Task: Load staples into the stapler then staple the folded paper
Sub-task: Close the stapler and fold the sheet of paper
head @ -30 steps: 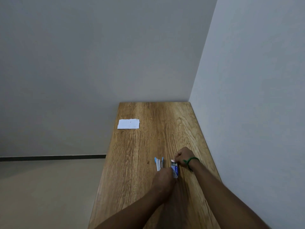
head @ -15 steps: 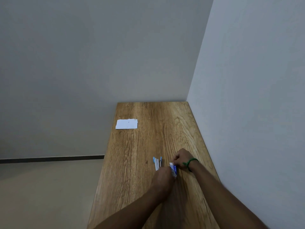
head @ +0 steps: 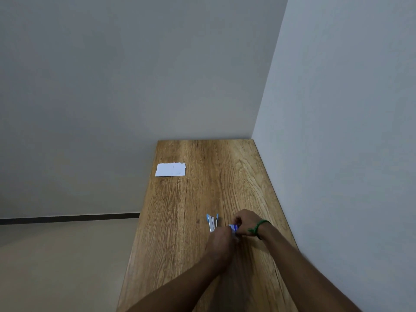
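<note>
A small blue and white stapler point(head: 212, 222) lies opened on the wooden table point(head: 180, 221), its near end hidden behind my left hand point(head: 221, 240). A small blue and white staple box point(head: 234, 228) is held between both hands. My left hand grips its near end and my right hand point(head: 246, 222), with a green band at the wrist, pinches its far end. The folded white paper point(head: 170, 169) lies flat near the table's far left edge, well away from both hands.
The table is narrow, with a grey wall point(head: 337, 154) along its right side and another at its far end. Its left edge drops off to a beige floor point(head: 56, 266).
My right hand has closed further over the staple box, which now shows less. Both hands stay next to the stapler.
</note>
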